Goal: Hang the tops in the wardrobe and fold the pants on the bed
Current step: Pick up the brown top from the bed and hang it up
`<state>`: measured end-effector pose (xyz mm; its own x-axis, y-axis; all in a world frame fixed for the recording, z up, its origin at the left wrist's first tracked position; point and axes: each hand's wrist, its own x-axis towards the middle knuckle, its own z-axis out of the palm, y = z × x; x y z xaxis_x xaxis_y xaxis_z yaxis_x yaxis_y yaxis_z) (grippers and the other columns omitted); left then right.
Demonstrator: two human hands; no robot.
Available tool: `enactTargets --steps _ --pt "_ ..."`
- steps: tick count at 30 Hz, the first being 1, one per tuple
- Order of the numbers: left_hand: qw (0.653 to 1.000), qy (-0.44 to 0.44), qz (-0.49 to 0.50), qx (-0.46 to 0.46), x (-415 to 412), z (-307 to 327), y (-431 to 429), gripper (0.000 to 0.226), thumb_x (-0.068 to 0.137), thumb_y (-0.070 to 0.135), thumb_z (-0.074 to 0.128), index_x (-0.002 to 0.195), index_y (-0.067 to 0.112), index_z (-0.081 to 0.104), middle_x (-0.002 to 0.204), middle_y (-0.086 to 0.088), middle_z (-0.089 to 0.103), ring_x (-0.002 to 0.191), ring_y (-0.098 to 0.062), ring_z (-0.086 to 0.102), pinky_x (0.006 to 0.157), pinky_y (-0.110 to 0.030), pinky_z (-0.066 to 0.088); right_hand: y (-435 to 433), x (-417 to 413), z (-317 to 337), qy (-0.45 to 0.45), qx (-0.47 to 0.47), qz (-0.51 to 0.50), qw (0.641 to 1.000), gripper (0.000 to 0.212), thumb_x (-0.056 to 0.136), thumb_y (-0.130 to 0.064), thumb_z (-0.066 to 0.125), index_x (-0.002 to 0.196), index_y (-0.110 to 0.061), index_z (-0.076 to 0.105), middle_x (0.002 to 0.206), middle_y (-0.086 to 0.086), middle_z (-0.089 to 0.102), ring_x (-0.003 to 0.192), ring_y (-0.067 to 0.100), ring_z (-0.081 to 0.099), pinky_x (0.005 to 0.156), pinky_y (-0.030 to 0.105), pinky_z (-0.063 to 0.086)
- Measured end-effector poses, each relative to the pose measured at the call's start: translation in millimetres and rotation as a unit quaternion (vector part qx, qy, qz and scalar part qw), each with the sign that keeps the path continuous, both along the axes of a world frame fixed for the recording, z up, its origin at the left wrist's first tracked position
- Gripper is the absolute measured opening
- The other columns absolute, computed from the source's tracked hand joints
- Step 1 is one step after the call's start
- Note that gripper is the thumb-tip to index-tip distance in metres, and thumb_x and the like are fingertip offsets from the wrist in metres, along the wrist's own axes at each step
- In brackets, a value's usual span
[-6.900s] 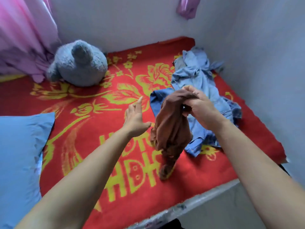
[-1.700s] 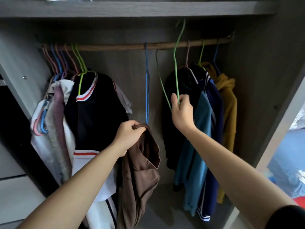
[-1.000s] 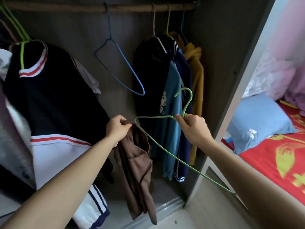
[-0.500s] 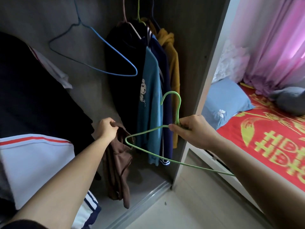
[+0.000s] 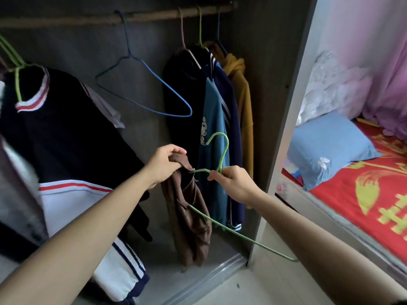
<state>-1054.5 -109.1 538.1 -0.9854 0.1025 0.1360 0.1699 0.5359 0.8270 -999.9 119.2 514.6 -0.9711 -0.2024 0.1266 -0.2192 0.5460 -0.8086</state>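
at the open wardrobe (image 5: 259, 89), left hand (image 5: 164, 166) grips the brown top (image 5: 189, 219), right hand (image 5: 231, 183) pinches the green hanger (image 5: 222, 155), one end inside it.

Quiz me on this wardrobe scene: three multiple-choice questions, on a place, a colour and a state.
1. The empty blue hanger is:
A. on the rail
B. in the right hand
C. in the left hand
2. The hanger in the right hand is:
A. pink
B. green
C. white
3. The brown top is:
A. hanging from the rail
B. gripped by the left hand
C. over the blue hanger
Answers: A, its hook sits over the rail; B, the green hanger is pinched at its neck; B, fingers curl round its upper edge.
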Motion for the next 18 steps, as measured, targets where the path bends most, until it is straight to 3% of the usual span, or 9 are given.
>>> enactTargets --steps 3,5,7,9,12,14,16,18 --pt "0.997 0.046 0.034 -0.050 3.0 5.5 -1.3 0.040 0.082 -0.010 0.054 0.091 0.025 0.071 0.095 -0.001 0.071 0.091 -0.013 0.063 0.075 -0.016 0.044 14.1 1.6 13.1 0.079 -0.068 0.001 0.995 0.030 0.101 -0.032 0.055 0.093 -0.014 0.077 0.042 -0.009 0.037 0.041 0.005 0.035 0.048 0.015 0.028" --pt "0.987 0.107 0.058 -0.105 1.9 10.1 -1.2 0.038 0.082 -0.010 0.056 0.098 0.018 0.075 0.098 -0.004 0.069 0.098 -0.019 0.062 0.081 -0.016 0.041 19.9 3.4 13.0 0.110 -0.092 -0.004 0.990 0.028 0.101 -0.030 0.055 0.092 -0.014 0.077 0.044 -0.009 0.039 0.043 0.005 0.036 0.048 0.016 0.028" --pt "0.970 0.165 0.087 -0.158 -2.1 18.2 2.4 0.038 0.083 -0.006 0.059 0.108 0.018 0.075 0.101 -0.006 0.062 0.102 -0.023 0.059 0.092 -0.022 0.041 24.3 1.2 6.0 0.107 -0.092 -0.015 0.990 0.027 0.101 -0.030 0.053 0.095 -0.016 0.076 0.043 -0.011 0.039 0.043 0.005 0.036 0.048 0.018 0.029" --pt "0.960 0.201 0.114 -0.161 -3.7 33.0 12.2 0.042 0.082 -0.003 0.060 0.113 0.023 0.074 0.098 -0.005 0.059 0.097 -0.022 0.058 0.093 -0.030 0.045 28.5 -4.3 -2.2 0.075 -0.055 -0.009 0.996 0.030 0.102 -0.033 0.051 0.099 -0.015 0.075 0.044 -0.010 0.040 0.042 0.006 0.037 0.048 0.018 0.031" --pt "0.967 0.203 0.083 -0.127 3.2 49.8 32.7 0.045 0.081 -0.004 0.057 0.111 0.023 0.075 0.099 0.001 0.067 0.093 -0.012 0.061 0.086 -0.020 0.043 34.5 -12.5 1.7 0.032 -0.021 0.008 0.999 0.034 0.102 -0.037 0.050 0.099 -0.015 0.075 0.047 -0.008 0.039 0.039 0.006 0.035 0.046 0.017 0.031" --pt "0.969 0.185 0.082 -0.142 6.1 49.1 38.4 0.038 0.081 -0.002 0.057 0.105 0.020 0.076 0.096 0.003 0.071 0.093 -0.011 0.063 0.081 -0.020 0.044 37.3 -13.4 18.0 0.064 -0.055 0.013 0.996 0.033 0.101 -0.036 0.052 0.093 -0.015 0.077 0.044 -0.007 0.034 0.039 0.006 0.033 0.047 0.015 0.027" --pt "0.963 0.162 0.122 -0.177 1.9 44.7 36.8 0.015 0.085 0.006 0.060 0.087 0.014 0.073 0.078 0.000 0.067 0.084 -0.021 0.064 0.070 -0.026 0.042 39.1 -10.1 32.5 0.117 -0.091 0.023 0.989 0.032 0.101 -0.034 0.055 0.088 -0.014 0.077 0.045 -0.005 0.032 0.041 0.007 0.032 0.049 0.014 0.026" --pt "0.960 0.132 0.164 -0.183 -2.6 46.4 34.0 0.023 0.089 0.015 0.059 0.068 0.005 0.058 0.063 -0.006 0.055 0.072 -0.033 0.060 0.061 -0.034 0.038 38.1 -6.1 34.3 0.140 -0.107 0.028 0.984 0.031 0.101 -0.031 0.055 0.089 -0.013 0.077 0.046 -0.005 0.033 0.042 0.006 0.033 0.049 0.013 0.026"
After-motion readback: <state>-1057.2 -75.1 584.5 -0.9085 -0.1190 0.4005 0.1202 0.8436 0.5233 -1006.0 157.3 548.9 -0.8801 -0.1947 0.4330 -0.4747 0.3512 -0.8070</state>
